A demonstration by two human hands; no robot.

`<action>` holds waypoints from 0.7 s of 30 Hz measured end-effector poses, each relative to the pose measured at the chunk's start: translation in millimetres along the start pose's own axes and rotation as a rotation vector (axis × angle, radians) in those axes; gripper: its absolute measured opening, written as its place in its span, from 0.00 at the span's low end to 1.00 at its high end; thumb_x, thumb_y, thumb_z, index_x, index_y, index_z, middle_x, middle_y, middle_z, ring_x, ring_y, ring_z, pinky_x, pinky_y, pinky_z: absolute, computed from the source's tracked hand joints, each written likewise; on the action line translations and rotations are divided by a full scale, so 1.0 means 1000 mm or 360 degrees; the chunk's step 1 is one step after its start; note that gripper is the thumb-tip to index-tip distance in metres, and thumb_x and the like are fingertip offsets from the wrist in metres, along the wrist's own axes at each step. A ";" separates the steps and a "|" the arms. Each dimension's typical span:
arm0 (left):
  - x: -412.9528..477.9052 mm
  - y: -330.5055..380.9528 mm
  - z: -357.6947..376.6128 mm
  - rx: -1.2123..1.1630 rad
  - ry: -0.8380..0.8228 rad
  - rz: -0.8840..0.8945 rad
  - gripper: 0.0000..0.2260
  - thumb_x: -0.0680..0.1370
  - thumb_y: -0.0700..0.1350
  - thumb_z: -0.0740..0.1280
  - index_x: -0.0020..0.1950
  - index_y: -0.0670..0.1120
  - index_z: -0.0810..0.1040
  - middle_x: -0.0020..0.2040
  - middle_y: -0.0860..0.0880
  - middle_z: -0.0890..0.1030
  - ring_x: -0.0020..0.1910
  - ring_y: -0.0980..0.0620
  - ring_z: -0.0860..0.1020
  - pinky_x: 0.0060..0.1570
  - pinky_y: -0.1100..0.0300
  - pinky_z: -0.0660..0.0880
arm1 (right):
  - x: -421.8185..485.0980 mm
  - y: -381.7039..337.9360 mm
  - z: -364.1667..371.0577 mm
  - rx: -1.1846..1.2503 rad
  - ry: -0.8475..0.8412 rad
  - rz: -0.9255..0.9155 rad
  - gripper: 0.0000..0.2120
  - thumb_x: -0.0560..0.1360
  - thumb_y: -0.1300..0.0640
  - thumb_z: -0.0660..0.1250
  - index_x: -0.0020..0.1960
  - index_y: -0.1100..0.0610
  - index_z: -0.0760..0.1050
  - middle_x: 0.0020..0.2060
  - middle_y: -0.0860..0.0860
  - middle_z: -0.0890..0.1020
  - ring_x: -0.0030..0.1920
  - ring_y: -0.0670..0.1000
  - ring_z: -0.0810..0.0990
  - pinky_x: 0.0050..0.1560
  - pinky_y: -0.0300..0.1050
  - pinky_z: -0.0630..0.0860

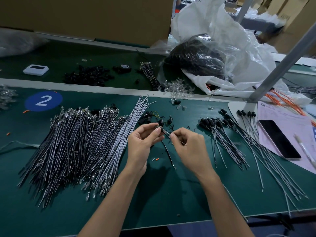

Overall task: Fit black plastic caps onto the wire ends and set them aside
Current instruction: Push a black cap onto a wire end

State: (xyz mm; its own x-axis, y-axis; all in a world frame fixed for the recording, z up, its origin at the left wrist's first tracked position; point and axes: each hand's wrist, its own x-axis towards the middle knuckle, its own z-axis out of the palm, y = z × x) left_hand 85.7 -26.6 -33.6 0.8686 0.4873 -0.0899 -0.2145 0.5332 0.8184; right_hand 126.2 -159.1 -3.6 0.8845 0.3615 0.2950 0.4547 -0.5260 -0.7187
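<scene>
Your left grip [142, 145] is pinching a black cap [158, 130] just above the bench [153, 194]. Your right grip [189, 149] is pinching the wire [165, 133] at the cap's mouth. Bare wires [77, 147] are lying left, capped wires [222, 134] right, and loose caps [148, 117] just beyond.

Green workbench [171, 202], cardboard boxes [85, 14] behind, grey metal post [282, 62] right, dim light.

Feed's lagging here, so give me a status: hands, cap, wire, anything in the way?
Left hand pinches black cap. Right hand pinches wire at the cap. Capped wires lie to the right, nothing blocking.
</scene>
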 end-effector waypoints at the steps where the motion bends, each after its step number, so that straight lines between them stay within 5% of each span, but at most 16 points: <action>1: 0.000 0.000 0.000 -0.0003 -0.0006 -0.0002 0.06 0.73 0.33 0.71 0.48 0.40 0.82 0.43 0.42 0.85 0.44 0.47 0.83 0.43 0.61 0.80 | 0.000 0.000 0.000 -0.0006 0.0008 0.0001 0.07 0.76 0.58 0.69 0.40 0.56 0.80 0.27 0.45 0.77 0.29 0.47 0.73 0.32 0.37 0.69; 9: -0.001 0.000 0.000 -0.0003 -0.0078 0.0010 0.09 0.70 0.38 0.73 0.49 0.40 0.82 0.43 0.42 0.85 0.44 0.46 0.85 0.44 0.61 0.80 | 0.003 0.003 0.004 0.0008 0.0027 0.0012 0.04 0.75 0.55 0.71 0.42 0.53 0.81 0.25 0.41 0.76 0.29 0.44 0.76 0.33 0.33 0.69; 14: 0.001 0.001 -0.002 -0.0049 -0.0049 0.0024 0.11 0.67 0.40 0.73 0.48 0.40 0.81 0.42 0.44 0.85 0.42 0.48 0.85 0.44 0.62 0.80 | 0.015 0.001 0.007 0.0005 -0.0012 0.0006 0.05 0.76 0.56 0.70 0.43 0.55 0.79 0.28 0.47 0.80 0.31 0.49 0.78 0.35 0.44 0.75; 21: 0.004 -0.002 -0.002 -0.0006 0.0033 0.0079 0.06 0.76 0.34 0.69 0.51 0.41 0.80 0.42 0.45 0.84 0.41 0.49 0.84 0.44 0.59 0.80 | 0.020 -0.001 0.007 0.0116 -0.0105 -0.0083 0.07 0.74 0.57 0.73 0.49 0.53 0.76 0.32 0.48 0.81 0.30 0.45 0.76 0.35 0.35 0.71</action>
State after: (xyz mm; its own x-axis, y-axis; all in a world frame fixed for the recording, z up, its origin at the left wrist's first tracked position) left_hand 89.0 -24.1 -37.4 0.8475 0.5273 -0.0610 -0.2588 0.5107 0.8199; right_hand 143.2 -145.7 -1.9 0.8499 0.4380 0.2930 0.4891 -0.4487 -0.7480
